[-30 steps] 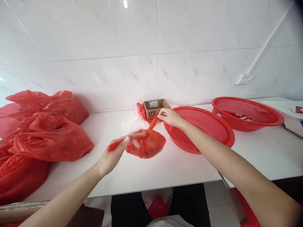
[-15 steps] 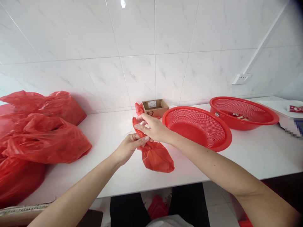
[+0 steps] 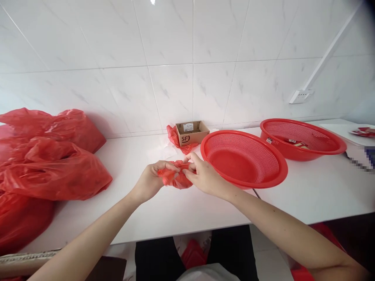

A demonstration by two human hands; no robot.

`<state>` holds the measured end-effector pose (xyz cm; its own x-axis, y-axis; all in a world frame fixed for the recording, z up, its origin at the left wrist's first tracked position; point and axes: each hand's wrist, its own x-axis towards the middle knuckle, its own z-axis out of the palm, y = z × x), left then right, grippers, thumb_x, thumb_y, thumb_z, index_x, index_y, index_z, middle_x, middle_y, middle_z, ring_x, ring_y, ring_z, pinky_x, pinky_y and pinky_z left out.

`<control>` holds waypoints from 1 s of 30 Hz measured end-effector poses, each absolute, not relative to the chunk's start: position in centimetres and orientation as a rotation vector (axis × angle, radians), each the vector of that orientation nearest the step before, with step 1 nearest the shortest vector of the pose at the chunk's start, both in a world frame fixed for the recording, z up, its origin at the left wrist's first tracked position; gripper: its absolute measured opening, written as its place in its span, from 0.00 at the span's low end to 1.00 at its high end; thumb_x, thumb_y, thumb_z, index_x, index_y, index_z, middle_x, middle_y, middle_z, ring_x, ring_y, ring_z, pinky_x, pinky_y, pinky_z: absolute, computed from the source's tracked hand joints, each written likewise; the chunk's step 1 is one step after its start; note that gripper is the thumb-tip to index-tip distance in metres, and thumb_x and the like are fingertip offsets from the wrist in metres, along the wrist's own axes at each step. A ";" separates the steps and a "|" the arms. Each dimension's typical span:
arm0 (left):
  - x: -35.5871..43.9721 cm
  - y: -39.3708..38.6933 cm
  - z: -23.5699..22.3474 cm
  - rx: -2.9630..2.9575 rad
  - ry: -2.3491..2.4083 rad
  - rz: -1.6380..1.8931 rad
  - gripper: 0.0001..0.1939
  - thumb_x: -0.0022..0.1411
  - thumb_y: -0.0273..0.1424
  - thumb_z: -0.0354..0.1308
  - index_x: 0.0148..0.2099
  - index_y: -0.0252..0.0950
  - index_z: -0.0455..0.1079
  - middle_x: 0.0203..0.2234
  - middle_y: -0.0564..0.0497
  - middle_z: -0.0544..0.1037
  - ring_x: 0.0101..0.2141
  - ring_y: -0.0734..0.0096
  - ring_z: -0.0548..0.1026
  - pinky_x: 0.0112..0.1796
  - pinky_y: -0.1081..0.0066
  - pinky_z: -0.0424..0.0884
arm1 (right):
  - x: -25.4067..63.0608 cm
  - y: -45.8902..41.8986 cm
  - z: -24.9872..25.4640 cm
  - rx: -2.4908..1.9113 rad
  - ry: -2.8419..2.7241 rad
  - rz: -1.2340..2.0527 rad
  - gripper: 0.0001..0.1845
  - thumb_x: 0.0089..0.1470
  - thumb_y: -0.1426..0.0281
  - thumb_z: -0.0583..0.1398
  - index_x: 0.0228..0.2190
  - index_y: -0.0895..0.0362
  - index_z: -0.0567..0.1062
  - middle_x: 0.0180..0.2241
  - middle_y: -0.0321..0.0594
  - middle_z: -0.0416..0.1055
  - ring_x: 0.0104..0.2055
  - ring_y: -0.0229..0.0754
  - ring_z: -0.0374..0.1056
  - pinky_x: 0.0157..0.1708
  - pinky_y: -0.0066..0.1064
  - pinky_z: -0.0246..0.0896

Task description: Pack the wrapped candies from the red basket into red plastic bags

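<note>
Between my two hands, over the white table, is a small red plastic bag, bunched up and crumpled. My left hand pinches its left side, thumb on top. On the other side, my right hand grips the bag's right part between thumb and fingers. What the bag contains is hidden. Just behind the hands lies another piece of red plastic bag, beside a small open cardboard box.
A red perforated basket stands right of my hands; a second red basket behind it holds some packets. Large filled red bags are piled at the left. At far right, red packets lie on a white surface.
The bag's twisted neck no longer stands up between my fingers, and its body no longer hangs toward me. My right hand has moved down and to the right, my left hand slightly left.
</note>
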<state>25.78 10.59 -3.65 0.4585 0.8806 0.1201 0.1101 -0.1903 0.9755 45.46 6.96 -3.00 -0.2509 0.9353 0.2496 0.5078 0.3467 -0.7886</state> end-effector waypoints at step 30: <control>22.2 11.2 -0.9 2.110 1.195 1.087 0.09 0.58 0.41 0.62 0.35 0.42 0.79 0.31 0.50 0.80 0.34 0.62 0.76 0.35 0.68 0.70 | 44.5 8.9 -4.5 -1.110 -2.182 0.125 0.11 0.60 0.78 0.52 0.36 0.55 0.73 0.36 0.40 0.74 0.38 0.43 0.65 0.31 0.33 0.55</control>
<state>22.16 11.17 -0.87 0.3034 0.8635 0.4028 0.4826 -0.5038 0.7164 44.49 8.93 -4.49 -0.4081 0.7464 0.5257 0.6817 0.6322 -0.3683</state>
